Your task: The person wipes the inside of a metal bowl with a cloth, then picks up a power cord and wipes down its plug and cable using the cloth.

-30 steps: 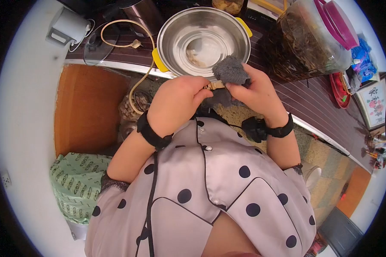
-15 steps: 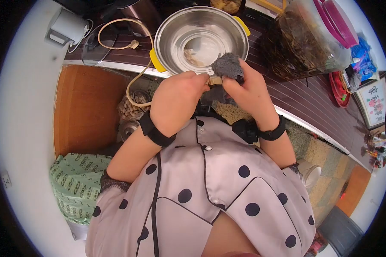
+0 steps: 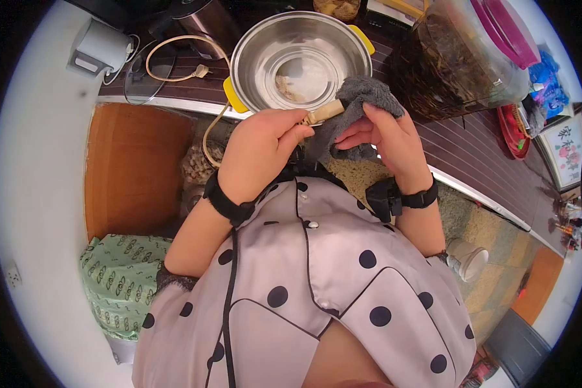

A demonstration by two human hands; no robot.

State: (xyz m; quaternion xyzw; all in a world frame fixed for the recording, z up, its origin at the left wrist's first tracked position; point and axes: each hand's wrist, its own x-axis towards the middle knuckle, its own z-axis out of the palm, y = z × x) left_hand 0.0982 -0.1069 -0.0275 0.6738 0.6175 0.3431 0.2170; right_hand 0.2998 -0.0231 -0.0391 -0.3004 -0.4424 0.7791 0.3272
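My left hand (image 3: 255, 145) is closed in a pinch on a beige, blocky piece that looks like the connector (image 3: 326, 112) of a power cord. Its tip points up and right. A dark grey cloth (image 3: 368, 97) hangs from my right hand (image 3: 394, 139), held between thumb and fingers, just beside the connector. Behind both hands stands a steel pot (image 3: 255, 48) with yellow handles; a little liquid and some light residue show in its bottom. The beige cord (image 3: 207, 139) passes behind my left forearm, and its plug (image 3: 202, 70) lies on the counter.
A large jar (image 3: 459, 71) with a pink lid stands right of the pot. At the back left are a kettle (image 3: 204, 29), a glass lid (image 3: 142, 77) and a white device (image 3: 98, 48). The counter's white front edge (image 3: 168, 101) runs before me.
My right hand has moved right and opened out the grey cloth, away from the beige connector. More of the connector now shows. The left hand keeps its pinch and has shifted slightly left.
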